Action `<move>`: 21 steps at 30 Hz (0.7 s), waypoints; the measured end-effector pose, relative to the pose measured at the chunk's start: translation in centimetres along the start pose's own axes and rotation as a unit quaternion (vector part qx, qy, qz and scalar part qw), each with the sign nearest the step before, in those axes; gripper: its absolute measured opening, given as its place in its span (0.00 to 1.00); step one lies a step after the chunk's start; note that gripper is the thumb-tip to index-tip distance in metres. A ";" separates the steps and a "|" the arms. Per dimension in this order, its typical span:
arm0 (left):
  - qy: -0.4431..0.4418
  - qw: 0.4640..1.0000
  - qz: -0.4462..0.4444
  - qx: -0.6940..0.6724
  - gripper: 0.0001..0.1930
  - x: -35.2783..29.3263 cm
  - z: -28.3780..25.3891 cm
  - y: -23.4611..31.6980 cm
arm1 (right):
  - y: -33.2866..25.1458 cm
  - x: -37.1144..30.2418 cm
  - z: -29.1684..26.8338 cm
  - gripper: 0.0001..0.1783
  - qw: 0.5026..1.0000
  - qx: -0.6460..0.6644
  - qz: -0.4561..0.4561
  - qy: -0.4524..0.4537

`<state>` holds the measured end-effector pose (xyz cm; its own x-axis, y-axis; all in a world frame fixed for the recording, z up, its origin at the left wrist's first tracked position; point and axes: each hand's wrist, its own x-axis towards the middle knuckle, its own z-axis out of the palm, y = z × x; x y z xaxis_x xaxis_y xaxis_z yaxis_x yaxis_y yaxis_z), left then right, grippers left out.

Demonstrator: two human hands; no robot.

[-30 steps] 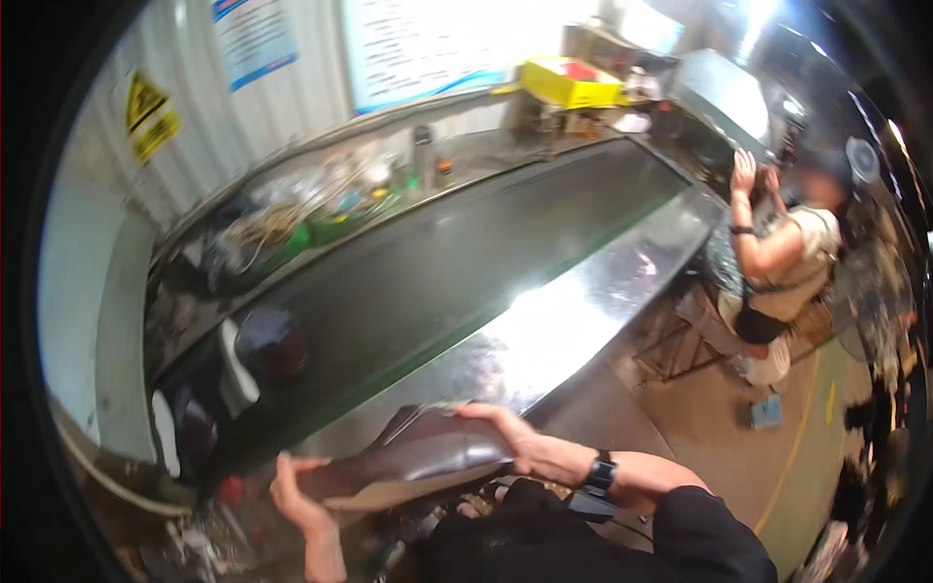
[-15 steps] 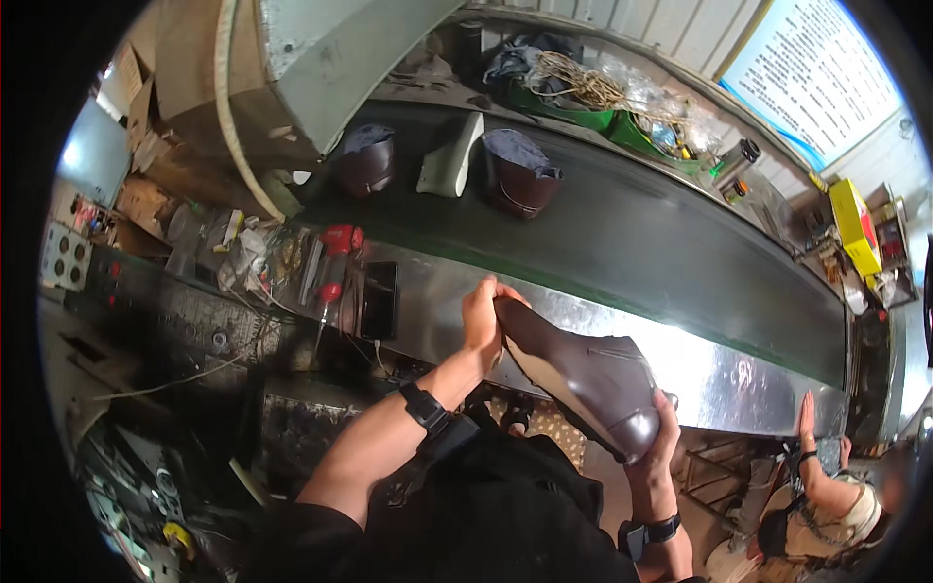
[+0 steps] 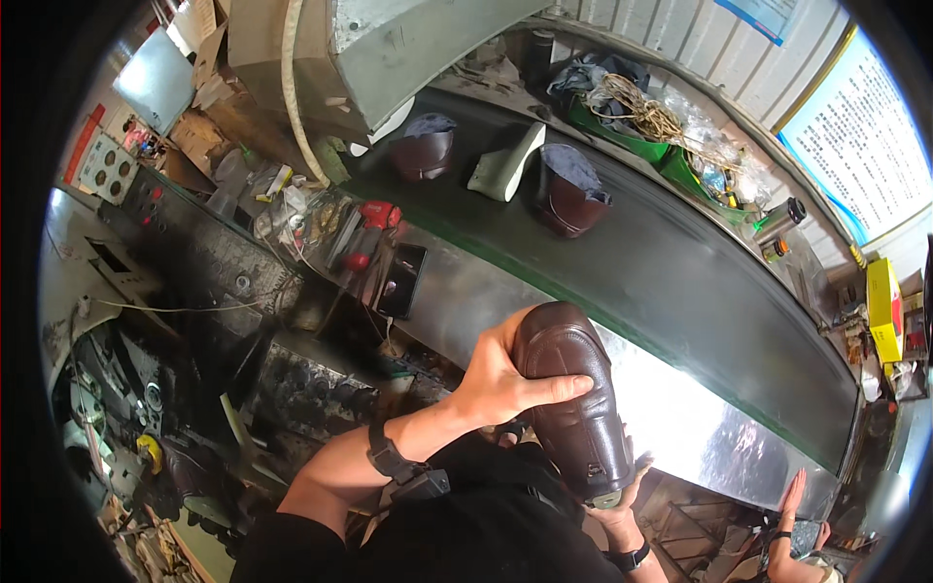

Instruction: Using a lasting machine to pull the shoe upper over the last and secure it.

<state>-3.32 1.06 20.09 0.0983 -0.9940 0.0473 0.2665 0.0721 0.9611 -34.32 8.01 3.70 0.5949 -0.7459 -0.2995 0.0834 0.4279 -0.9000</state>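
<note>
A dark brown leather shoe [image 3: 573,389] is between my two hands, over the bench's near edge, its rounded toe pointing away from me. My left hand [image 3: 510,379] clasps the toe end from the left, the thumb laid across the top. My right hand [image 3: 619,510] holds the shoe low at its heel end, fingers partly behind it. A bit of pale greenish material shows at that end. The sole faces away and is hidden.
A dark conveyor belt [image 3: 680,262] carries two brown shoe uppers [image 3: 424,154] with grey lining and a pale, shoe-last-like piece [image 3: 507,167]. A phone [image 3: 401,282] and a red-handled tool [image 3: 374,219] lie left on the metal ledge. Another person's hand [image 3: 793,493] touches the ledge at right.
The shoe has turned from lying sideways, pale underside partly showing, to its upper facing me, toe away. My left thumb now crosses its top; my right hand has moved lower. The view has shifted.
</note>
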 end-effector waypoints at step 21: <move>0.814 0.372 -0.299 0.331 0.63 -44.4 -22.0 6.9 | -14.9 12.1 -25.0 0.35 0.897 -0.137 -0.037 0.419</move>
<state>15.27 47.48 18.60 0.8051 0.5899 0.0624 0.4656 -0.6936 0.5497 -48.32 -20.15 5.54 -0.2246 -0.9377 -0.2653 -0.1696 0.3057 -0.9369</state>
